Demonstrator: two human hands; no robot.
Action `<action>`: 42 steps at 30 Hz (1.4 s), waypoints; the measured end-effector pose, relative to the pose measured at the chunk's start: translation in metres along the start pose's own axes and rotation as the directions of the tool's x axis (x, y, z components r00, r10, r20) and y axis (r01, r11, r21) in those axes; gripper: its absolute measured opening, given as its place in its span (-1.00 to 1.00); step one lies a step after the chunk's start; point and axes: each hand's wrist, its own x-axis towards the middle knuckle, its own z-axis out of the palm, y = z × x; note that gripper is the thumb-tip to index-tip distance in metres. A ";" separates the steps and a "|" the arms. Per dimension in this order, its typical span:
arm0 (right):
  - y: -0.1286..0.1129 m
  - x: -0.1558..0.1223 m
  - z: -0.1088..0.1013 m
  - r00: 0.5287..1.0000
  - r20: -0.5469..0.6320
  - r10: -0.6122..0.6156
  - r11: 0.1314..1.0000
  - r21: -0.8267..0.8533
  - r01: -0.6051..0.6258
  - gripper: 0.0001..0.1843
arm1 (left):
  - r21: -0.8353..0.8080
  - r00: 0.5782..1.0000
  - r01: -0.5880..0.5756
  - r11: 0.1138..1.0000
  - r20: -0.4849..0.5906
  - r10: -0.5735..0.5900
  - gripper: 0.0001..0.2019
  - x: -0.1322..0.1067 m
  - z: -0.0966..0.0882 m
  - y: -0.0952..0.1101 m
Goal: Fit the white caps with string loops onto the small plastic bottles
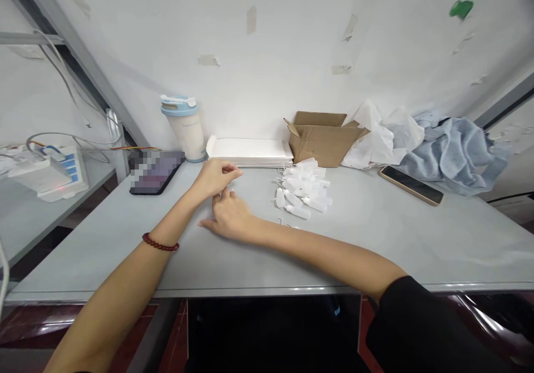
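My left hand [217,177], with a dark red beaded bracelet [160,243] on the wrist, is over the table in front of a low white stack [250,148]. Its thumb and fingertips come together in a pinch, and anything between them is too small to make out. Just below it, close to or touching it, my right hand [232,214] rests on the table. The right thumb sticks out to the left, apart from the bent fingers; no held thing shows there. To the right of both hands lies a pile of small translucent white bottles [304,187], several with thin metal tips.
A cream tumbler with a blue lid [186,131] and a dark, partly pixelated device [161,173] stand left. Behind the bottles is an open cardboard box [323,142]. White plastic bags [377,137], a phone [411,185] and blue cloth [454,153] lie right.
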 end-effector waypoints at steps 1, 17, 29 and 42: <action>0.002 -0.002 -0.002 1.000 0.015 0.004 1.000 0.013 -0.004 -0.30 | -0.003 1.000 -0.006 1.000 0.002 0.006 -0.76 0.000 0.000 0.000; 0.105 -0.053 -0.045 0.909 -0.399 -0.120 0.951 0.216 0.220 -0.32 | -0.257 0.998 -0.046 0.965 -0.064 0.031 -0.58 -0.008 0.010 0.014; 0.114 -0.077 -0.050 0.818 -0.573 0.044 0.905 0.369 0.210 -0.56 | -0.326 0.991 -0.047 0.944 0.107 0.086 -0.67 -0.031 0.031 0.037; 0.103 -0.081 -0.047 0.867 -0.498 0.019 0.884 0.413 0.218 -0.66 | -0.415 0.989 0.005 0.910 0.137 0.057 -0.71 -0.038 0.030 0.050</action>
